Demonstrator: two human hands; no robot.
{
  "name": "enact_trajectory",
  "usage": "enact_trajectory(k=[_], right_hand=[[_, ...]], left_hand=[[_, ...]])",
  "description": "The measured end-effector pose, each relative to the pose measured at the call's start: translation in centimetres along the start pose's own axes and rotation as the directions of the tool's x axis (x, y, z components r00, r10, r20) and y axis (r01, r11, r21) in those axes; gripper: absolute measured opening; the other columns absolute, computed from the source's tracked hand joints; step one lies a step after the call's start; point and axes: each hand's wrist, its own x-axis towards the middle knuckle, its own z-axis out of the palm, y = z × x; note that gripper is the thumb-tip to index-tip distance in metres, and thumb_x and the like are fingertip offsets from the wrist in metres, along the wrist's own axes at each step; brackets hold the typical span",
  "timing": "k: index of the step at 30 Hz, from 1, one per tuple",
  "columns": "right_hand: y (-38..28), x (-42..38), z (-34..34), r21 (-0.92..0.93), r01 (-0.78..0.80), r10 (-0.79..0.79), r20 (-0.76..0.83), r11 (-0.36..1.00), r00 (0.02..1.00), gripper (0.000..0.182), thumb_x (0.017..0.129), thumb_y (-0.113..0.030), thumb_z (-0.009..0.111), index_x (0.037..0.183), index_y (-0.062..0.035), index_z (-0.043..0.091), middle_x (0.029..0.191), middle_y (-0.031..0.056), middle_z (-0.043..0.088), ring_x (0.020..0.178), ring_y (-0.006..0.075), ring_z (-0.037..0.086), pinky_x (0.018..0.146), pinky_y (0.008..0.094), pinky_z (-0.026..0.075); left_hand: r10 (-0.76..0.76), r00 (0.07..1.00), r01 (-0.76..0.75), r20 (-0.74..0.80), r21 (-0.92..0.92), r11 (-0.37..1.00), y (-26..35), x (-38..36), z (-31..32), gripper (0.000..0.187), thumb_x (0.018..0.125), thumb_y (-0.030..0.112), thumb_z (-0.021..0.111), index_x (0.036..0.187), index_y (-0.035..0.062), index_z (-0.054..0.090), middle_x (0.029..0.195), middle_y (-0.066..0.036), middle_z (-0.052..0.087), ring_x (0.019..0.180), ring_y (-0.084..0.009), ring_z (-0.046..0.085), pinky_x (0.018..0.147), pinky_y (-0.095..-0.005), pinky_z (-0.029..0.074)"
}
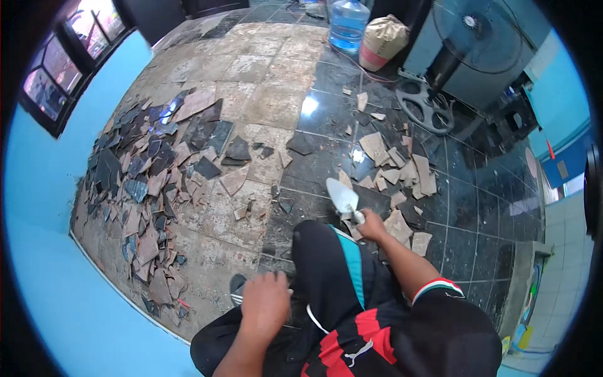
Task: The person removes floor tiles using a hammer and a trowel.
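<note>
My right hand (372, 225) grips the handle of a pointed masonry trowel (343, 196), its pale metal blade directed forward and left over the dark tiles. Close to it lies a pile of broken tile pieces (397, 168), mostly with their beige undersides up. My left hand (266, 304) is over my bent left leg, above the shoe (237, 284). Its fingers look curled and pressed together; whatever is inside them, if anything, is hidden.
A large heap of broken dark tiles (157, 169) lines the blue wall at left. Bare, rough floor (251, 103) meets glossy black tiles (480, 217). Beyond stand a blue water jug (349, 25), a sack (383, 43) and a pedestal fan (433, 100).
</note>
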Motion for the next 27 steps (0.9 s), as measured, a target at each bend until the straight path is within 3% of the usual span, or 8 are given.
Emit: enact_trajectory(k=[2,6,8,11,14,18,19,27], right_hand=[[-2.0,3.0,-1.2,-0.052,-0.079,0.080,0.021,0.996,0.997,0.043,0.077,-0.018,0.072,0.117,-0.0032,0.070,0.114,0.0256,0.072,0.109,0.0436,0.067,0.095,0.0507,0.053],[-2.2,11.3,-2.1,0.060,-0.089,0.093,-0.059,0.994,0.994,0.043,0.078,-0.022,0.068,0.114,0.0014,0.070,0.110,0.0275,0.073,0.106,0.0425,0.070,0.092,0.0486,0.054],[0.2,16.2,-1.0,0.129,-0.086,0.102,-0.119,0.988,0.988,0.037,0.075,-0.018,0.071,0.106,0.0025,0.072,0.096,0.0228,0.075,0.088,0.0331,0.074,0.078,0.0436,0.055],[0.5,19.7,-2.6,0.273,-0.199,0.217,-0.038,0.941,0.975,0.029,0.074,-0.010,0.071,0.098,0.0058,0.072,0.084,0.0155,0.073,0.071,0.0277,0.070,0.065,0.0414,0.054],[0.9,21.4,-3.7,0.469,-0.240,0.291,-0.038,0.850,0.956,0.025,0.080,-0.005,0.067,0.101,0.0079,0.069,0.079,0.0135,0.068,0.064,0.0268,0.068,0.055,0.0408,0.051],[-2.7,18.5,-4.1,0.702,-0.246,0.388,-0.047,0.668,0.920,0.037,0.092,-0.003,0.060,0.128,0.0029,0.060,0.095,0.0145,0.065,0.060,0.0242,0.065,0.048,0.0360,0.049],[-1.2,19.9,-2.6,0.680,-0.286,0.389,0.001,0.676,0.921,0.041,0.093,-0.004,0.061,0.134,-0.0025,0.059,0.102,0.0131,0.066,0.060,0.0233,0.065,0.049,0.0359,0.050],[-4.7,18.8,6.2,0.666,-0.233,0.362,-0.060,0.709,0.930,0.048,0.088,-0.013,0.071,0.133,-0.0016,0.060,0.092,0.0122,0.071,0.060,0.0199,0.068,0.052,0.0354,0.052]], left_hand=[[0.050,0.999,-0.050,0.006,-0.021,0.999,0.9,-0.2,0.3,0.035,0.090,0.032,0.071,0.113,0.0058,0.066,0.097,-0.012,0.067,0.097,-0.0314,0.066,0.081,-0.0459,0.050],[0.216,0.974,-0.218,-0.072,-0.020,0.976,2.5,-0.2,1.6,0.031,0.089,0.029,0.071,0.111,0.0074,0.066,0.095,-0.008,0.065,0.093,-0.0276,0.065,0.079,-0.0425,0.049],[0.313,0.945,-0.317,-0.093,-0.038,0.948,2.6,0.1,2.5,0.029,0.089,0.029,0.071,0.108,0.0076,0.066,0.094,-0.008,0.065,0.093,-0.0272,0.065,0.079,-0.0419,0.049],[0.370,0.928,-0.372,-0.042,-0.042,0.927,1.2,0.9,3.6,0.025,0.088,0.026,0.069,0.105,0.0076,0.066,0.092,-0.007,0.065,0.092,-0.0269,0.066,0.079,-0.0412,0.049],[0.384,0.923,-0.384,0.013,-0.011,0.923,-0.7,2.0,4.0,0.023,0.088,0.024,0.069,0.103,0.0077,0.066,0.092,-0.007,0.065,0.091,-0.0271,0.066,0.078,-0.0415,0.050],[0.401,0.914,-0.404,0.067,0.026,0.915,-2.0,3.9,4.7,0.019,0.087,0.022,0.069,0.100,0.0077,0.066,0.092,-0.008,0.066,0.091,-0.0276,0.067,0.078,-0.0422,0.050],[0.424,0.903,-0.427,0.067,0.021,0.904,-2.2,4.5,4.8,0.018,0.087,0.020,0.068,0.099,0.0076,0.066,0.092,-0.008,0.066,0.091,-0.0277,0.067,0.079,-0.0426,0.050],[0.492,0.868,-0.494,-0.058,-0.028,0.869,-4.1,10.4,5.9,0.016,0.089,0.019,0.067,0.100,0.0076,0.065,0.091,-0.008,0.064,0.085,-0.0276,0.067,0.074,-0.0425,0.051]])
